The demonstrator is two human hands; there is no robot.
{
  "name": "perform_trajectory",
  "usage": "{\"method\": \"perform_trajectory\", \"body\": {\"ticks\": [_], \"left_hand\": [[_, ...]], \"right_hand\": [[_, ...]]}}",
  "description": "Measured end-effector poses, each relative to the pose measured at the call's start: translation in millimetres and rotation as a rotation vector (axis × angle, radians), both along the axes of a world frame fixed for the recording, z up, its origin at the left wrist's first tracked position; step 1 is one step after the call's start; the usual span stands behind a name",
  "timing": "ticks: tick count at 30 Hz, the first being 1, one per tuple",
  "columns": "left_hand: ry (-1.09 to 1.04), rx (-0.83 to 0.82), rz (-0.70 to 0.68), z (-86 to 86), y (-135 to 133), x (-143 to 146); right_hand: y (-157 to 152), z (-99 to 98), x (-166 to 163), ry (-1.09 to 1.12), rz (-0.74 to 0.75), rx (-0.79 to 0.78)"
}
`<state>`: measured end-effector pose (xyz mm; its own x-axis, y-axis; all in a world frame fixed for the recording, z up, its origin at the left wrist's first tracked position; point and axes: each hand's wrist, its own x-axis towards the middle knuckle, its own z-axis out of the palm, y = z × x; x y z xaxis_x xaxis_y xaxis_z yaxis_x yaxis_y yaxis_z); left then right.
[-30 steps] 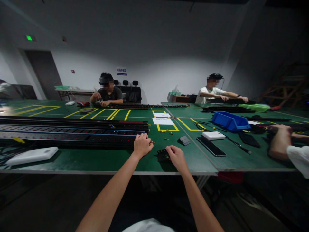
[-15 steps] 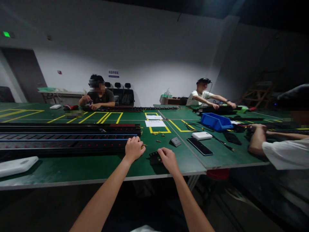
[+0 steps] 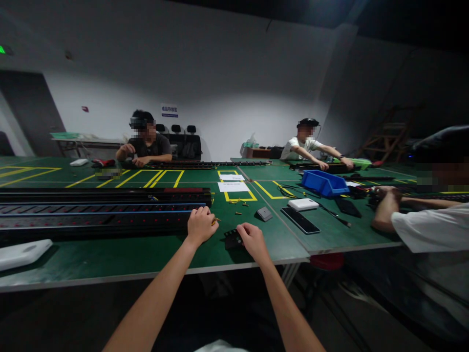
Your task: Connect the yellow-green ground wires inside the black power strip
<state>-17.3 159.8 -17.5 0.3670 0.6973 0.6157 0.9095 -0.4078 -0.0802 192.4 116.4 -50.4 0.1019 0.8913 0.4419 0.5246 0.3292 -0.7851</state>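
My left hand [image 3: 201, 227] is closed round the right end of a long black rail [image 3: 139, 222] with a blue strip and red dots along it. Short yellow wire ends [image 3: 215, 221] poke out beside its fingers. Between the thumb and fingers of my right hand [image 3: 252, 239] is a small black plate [image 3: 232, 240] with notches along its upper edge, held low over the table just right of the rail. Part of the plate is hidden behind that hand. Beyond it lies a small grey angled block [image 3: 263, 213].
Small yellow pieces [image 3: 238, 213] lie past my hands. A phone [image 3: 300, 220], a white power bank [image 3: 303, 204], cables and a blue bin [image 3: 324, 183] are to the right. Another white device [image 3: 25, 253] sits near left. Co-workers sit across and at my right.
The whole view has shifted slightly, with everything appearing a little further left. Both hands keep their places and holds. The co-worker across at right has moved their hands slightly.
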Motion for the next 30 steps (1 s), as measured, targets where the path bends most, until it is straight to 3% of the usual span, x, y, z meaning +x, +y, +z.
{"method": "perform_trajectory", "body": {"ticks": [30], "left_hand": [[0.009,-0.004,0.026,-1.9,0.2,1.7]], "right_hand": [[-1.1,0.6,0.4,0.004,-0.002,-0.009]]}}
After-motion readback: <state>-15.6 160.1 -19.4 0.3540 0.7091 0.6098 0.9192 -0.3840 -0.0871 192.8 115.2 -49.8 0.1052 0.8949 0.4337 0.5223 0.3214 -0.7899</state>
